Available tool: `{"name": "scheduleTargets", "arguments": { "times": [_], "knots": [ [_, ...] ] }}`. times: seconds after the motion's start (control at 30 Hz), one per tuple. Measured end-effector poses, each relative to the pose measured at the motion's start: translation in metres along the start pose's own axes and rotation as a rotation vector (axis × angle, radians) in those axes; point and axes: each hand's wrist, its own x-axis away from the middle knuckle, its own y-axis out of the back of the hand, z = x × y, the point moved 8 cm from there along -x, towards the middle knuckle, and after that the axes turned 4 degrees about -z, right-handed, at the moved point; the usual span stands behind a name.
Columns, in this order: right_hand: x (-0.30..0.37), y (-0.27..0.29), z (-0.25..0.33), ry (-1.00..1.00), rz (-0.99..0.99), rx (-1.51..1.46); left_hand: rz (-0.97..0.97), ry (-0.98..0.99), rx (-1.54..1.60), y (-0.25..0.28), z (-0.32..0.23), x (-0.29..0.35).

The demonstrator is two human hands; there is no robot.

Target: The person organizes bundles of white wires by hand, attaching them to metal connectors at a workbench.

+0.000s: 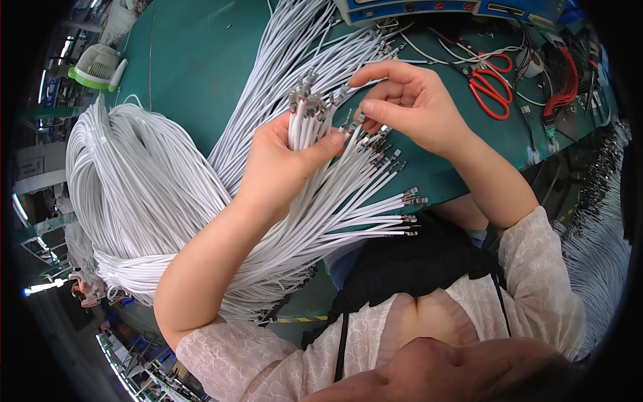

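My left hand [281,157] is closed around a bunch of white cables [309,127], their metal-tipped ends pointing up past the thumb. Just to the right, my right hand [412,107] has its thumb and fingers curled at the tip of a single white cable [353,137]; its metal end shows beneath the thumb. More loose white cables [348,201] fan out below my hands toward the table's right edge, ending in small metal terminals with red and dark wires. Behind the hands lies another spread of white cables [268,87].
A big coiled bundle of white cables [134,181] fills the left of the green table [187,60]. Red-handled scissors [492,90] and a red wire harness [566,80] lie at the right. A blue machine [455,8] stands at the back, a green-and-white fan [98,67] at the far left.
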Motion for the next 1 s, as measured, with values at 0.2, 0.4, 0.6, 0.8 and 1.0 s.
{"name": "scheduleTargets", "arguments": {
  "times": [0.2,0.4,0.6,0.8,1.0],
  "knots": [
    [0.0015,-0.0080,-0.0016,-0.002,0.040,0.004,-0.006,0.012,-0.030,0.0007,0.0006,-0.0004],
    [0.0016,-0.0077,-0.0028,-0.022,0.022,0.037,-0.040,-0.049,-0.043,0.0003,-0.0012,-0.0010],
    [0.0012,-0.0055,-0.0037,-0.046,0.031,0.111,-0.045,-0.031,-0.111,0.0038,0.0004,-0.0022],
    [-0.0007,-0.0033,0.0037,0.086,-0.042,0.095,-0.079,-0.096,-0.167,0.0045,-0.0018,-0.0024],
    [-0.0007,-0.0015,0.0048,0.087,-0.007,0.081,-0.095,-0.117,-0.137,0.0014,-0.0031,-0.0029]
  ]
}}
